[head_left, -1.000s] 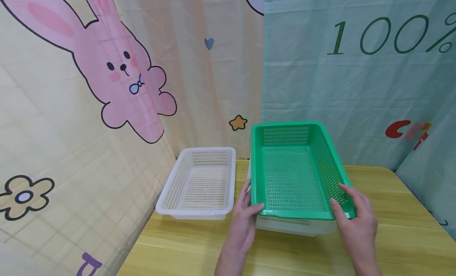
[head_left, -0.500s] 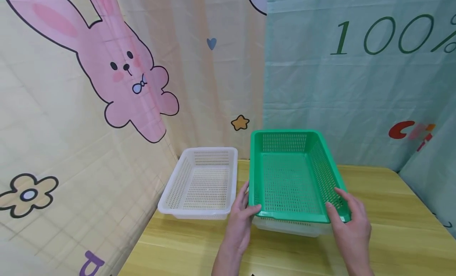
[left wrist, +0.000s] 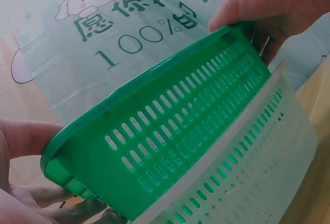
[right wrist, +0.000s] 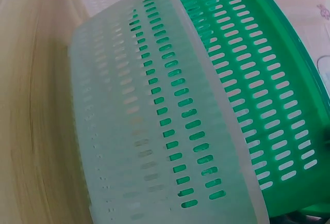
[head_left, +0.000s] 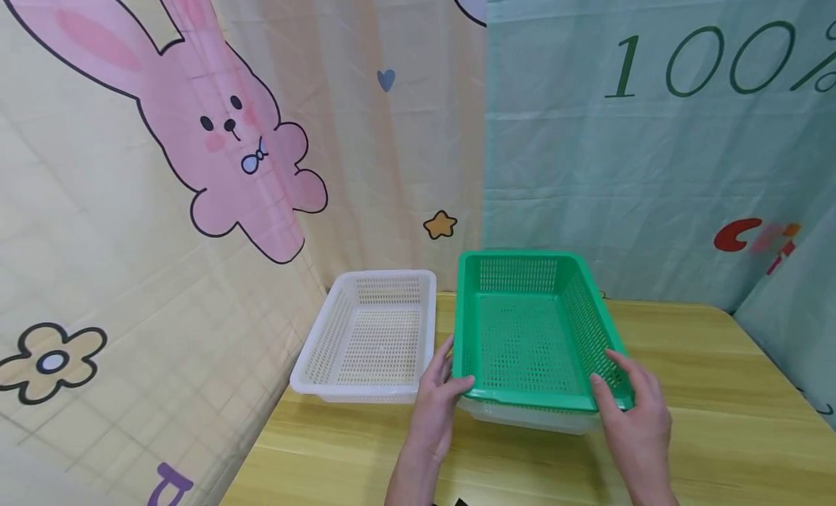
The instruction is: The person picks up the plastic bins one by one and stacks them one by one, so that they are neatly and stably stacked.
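Observation:
A green perforated plastic basket (head_left: 522,339) sits partly down inside a white plastic basket (head_left: 529,417) on the right of the head view. My left hand (head_left: 436,408) grips its near left corner, thumb over the rim and fingers beneath. At the near right corner my right hand (head_left: 636,419) pinches the rim between thumb and fingers. In the left wrist view, the upper part of the green wall stands above the white rim (left wrist: 206,157). The right wrist view shows green through the upper slots of the white wall (right wrist: 118,105).
Another white perforated basket (head_left: 359,390) stands to the left on the wooden table (head_left: 725,419). Printed curtains (head_left: 555,165) with a pink rabbit (head_left: 222,150) hang behind and along the left side of the table.
Both hands have lowered the green basket, with a slight shift left, deeper into the white basket. Their grip on its corners is unchanged.

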Demonstrator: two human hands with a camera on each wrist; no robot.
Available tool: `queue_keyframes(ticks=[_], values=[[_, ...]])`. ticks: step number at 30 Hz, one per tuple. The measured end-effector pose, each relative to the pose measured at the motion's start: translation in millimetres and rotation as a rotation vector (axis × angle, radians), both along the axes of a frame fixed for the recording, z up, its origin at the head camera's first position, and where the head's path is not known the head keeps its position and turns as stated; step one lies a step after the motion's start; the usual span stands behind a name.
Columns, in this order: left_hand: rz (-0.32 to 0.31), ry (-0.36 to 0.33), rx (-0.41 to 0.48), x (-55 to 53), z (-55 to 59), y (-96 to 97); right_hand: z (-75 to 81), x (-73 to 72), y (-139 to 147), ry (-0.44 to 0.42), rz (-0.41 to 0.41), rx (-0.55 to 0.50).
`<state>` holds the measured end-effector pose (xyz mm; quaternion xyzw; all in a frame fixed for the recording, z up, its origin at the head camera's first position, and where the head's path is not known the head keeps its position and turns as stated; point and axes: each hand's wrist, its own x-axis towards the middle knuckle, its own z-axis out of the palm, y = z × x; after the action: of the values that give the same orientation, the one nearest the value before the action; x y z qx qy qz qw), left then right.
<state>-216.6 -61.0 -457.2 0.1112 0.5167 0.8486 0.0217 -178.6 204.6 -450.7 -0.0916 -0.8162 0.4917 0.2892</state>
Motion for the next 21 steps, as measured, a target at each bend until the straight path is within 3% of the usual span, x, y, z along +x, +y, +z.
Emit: queue_keyframes(ticks=[21], values=[[0.102, -0.043, -0.174, -4.1, 2.3, 4.3, -6.7, 1.7, -3.5, -0.041, 0.018, 0.009]])
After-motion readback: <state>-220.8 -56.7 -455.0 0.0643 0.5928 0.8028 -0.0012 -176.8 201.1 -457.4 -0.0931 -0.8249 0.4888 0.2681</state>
